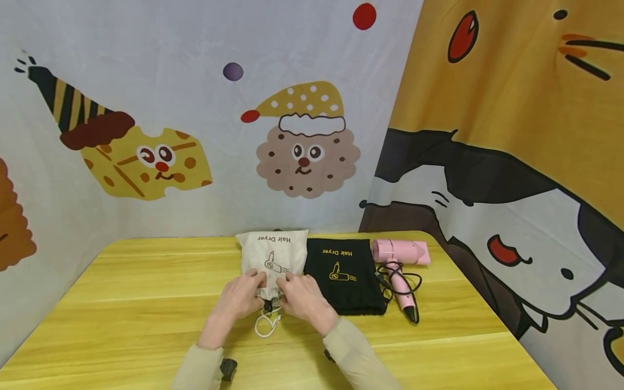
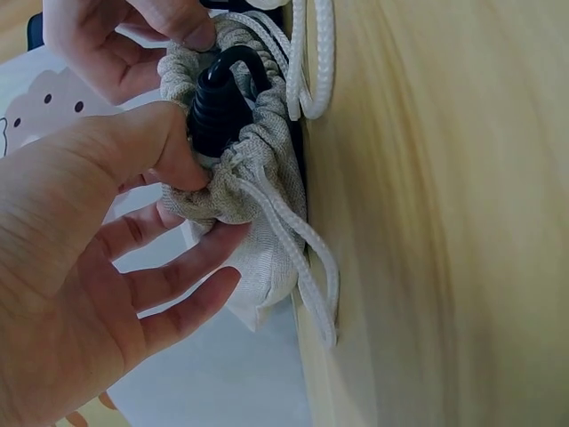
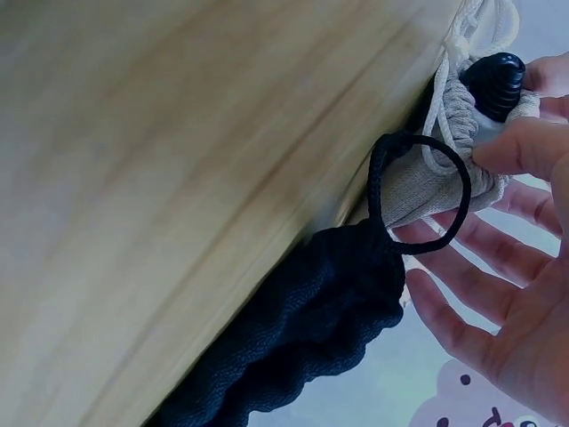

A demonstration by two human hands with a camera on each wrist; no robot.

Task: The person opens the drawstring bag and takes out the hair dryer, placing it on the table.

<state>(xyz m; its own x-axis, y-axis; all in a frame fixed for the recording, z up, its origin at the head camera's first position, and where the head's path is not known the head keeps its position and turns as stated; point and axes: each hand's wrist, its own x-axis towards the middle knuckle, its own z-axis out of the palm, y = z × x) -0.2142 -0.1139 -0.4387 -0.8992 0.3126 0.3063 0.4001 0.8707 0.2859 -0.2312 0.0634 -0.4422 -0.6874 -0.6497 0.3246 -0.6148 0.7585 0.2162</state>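
Note:
A cream drawstring bag point(image 1: 258, 254) printed "Hair Dryer" lies on the table, its gathered mouth towards me. My left hand point(image 1: 240, 295) pinches the left side of that mouth between thumb and fingers. On the opposite side, my right hand point(image 1: 306, 298) grips the rim in the same way. Between the hands the mouth is part open, and a black ribbed cord end point(image 2: 218, 116) with a bent black cord shows inside it. White drawstrings point(image 2: 298, 236) hang loose from the rim. Whatever else the bag holds is hidden by the cloth.
Right of the cream bag lies a black drawstring bag point(image 1: 336, 295), also printed "Hair Dryer", its black cord loop point(image 3: 464, 196) sticking out. Farther right is a pink hair dryer point(image 1: 400, 252) with its black cord bundled round the handle. A printed curtain point(image 1: 195, 97) hangs behind the wooden table point(image 1: 146, 309).

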